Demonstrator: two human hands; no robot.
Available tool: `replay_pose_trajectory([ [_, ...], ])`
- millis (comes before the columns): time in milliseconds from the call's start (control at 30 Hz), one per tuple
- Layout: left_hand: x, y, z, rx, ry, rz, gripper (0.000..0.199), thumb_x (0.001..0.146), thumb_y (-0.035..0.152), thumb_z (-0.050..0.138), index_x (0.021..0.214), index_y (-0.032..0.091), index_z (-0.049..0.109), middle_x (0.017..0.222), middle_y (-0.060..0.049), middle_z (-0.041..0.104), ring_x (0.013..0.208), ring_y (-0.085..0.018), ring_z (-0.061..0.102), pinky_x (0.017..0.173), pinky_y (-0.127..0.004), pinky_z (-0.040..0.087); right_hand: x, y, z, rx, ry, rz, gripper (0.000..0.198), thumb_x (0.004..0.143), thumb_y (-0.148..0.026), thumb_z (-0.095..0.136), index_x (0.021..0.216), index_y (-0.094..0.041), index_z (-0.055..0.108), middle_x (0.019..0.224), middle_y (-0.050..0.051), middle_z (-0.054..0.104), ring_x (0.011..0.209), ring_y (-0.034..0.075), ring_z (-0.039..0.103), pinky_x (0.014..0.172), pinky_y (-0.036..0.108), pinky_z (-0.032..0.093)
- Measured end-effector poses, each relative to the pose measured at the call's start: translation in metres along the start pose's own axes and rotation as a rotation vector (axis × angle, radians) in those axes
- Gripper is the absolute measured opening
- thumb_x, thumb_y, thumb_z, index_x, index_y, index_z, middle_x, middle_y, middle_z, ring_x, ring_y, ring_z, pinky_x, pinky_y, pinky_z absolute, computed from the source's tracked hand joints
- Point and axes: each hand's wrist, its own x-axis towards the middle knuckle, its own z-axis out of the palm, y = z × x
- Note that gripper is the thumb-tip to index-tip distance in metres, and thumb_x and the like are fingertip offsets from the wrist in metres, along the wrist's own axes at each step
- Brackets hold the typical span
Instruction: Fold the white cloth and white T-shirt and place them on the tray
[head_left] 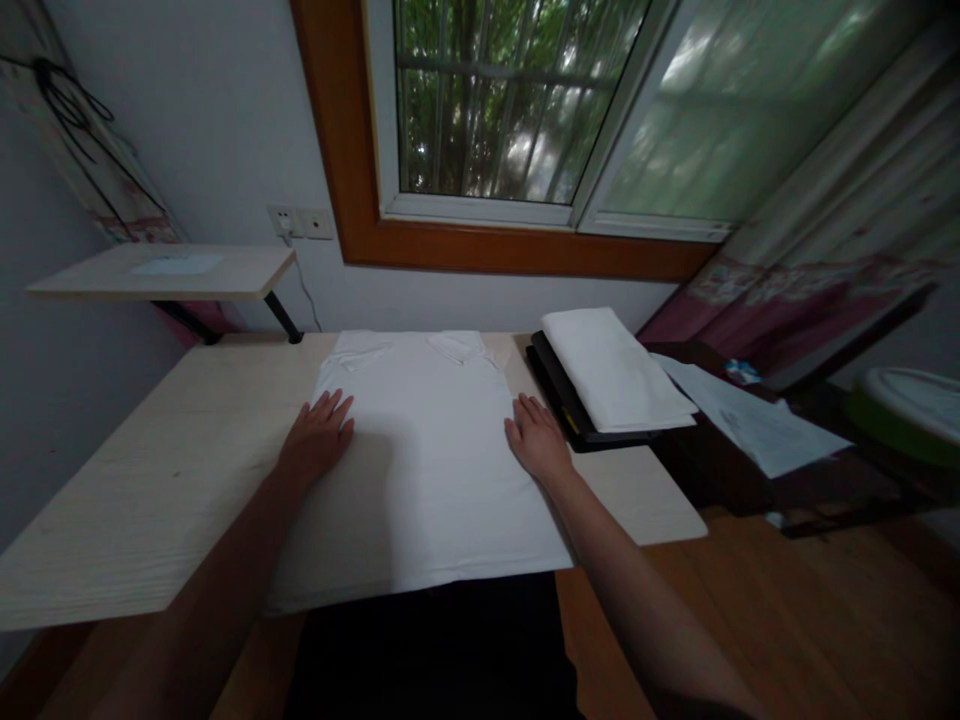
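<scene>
A white T-shirt (442, 460) lies spread flat on the pale wooden desk (172, 450), its sleeves folded inward at the far end and its near edge reaching the desk's front. Along the shirt's left side, my left hand (319, 435) rests flat with fingers apart. My right hand (538, 438) lies flat on the opposite side edge, fingers stretched forward. Neither hand grips anything. Beyond my right hand, a folded white cloth (615, 370) sits on a black flat case or folder (559, 390).
A small raised shelf (247, 275) on black legs stands at the desk's back left, with a paper (178, 264) on it. The window (517, 120) is behind the desk. To the right, papers (757, 415) lie on a dark surface beside a green-sided round container (900, 410).
</scene>
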Motion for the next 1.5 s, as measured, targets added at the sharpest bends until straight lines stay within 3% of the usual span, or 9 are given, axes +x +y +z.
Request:
replay_pose_trajectory([
  [500,-0.001,0.001,-0.004,-0.013,-0.022,-0.019,0.054,0.104,0.038,0.034,0.152,0.018,0.049,0.163,-0.013,0.041,0.152,-0.031,0.037,0.122,-0.057,0.030,0.002,0.008,0.005,0.060,0.095,-0.021,0.048,0.100,-0.036,0.047,0.140,-0.012,0.060,0.148,0.015,0.056,0.142,0.031,0.045,0.121,0.050,0.037],
  [1500,0.001,0.003,-0.009,-0.039,-0.051,-0.041,0.054,0.104,0.039,0.032,0.152,0.020,0.049,0.163,-0.012,0.040,0.153,-0.030,0.035,0.123,-0.057,0.029,0.003,0.010,0.003,0.111,0.091,-0.014,0.044,0.099,-0.036,0.049,0.136,-0.016,0.064,0.145,0.014,0.058,0.139,0.031,0.048,0.118,0.051,0.040],
])
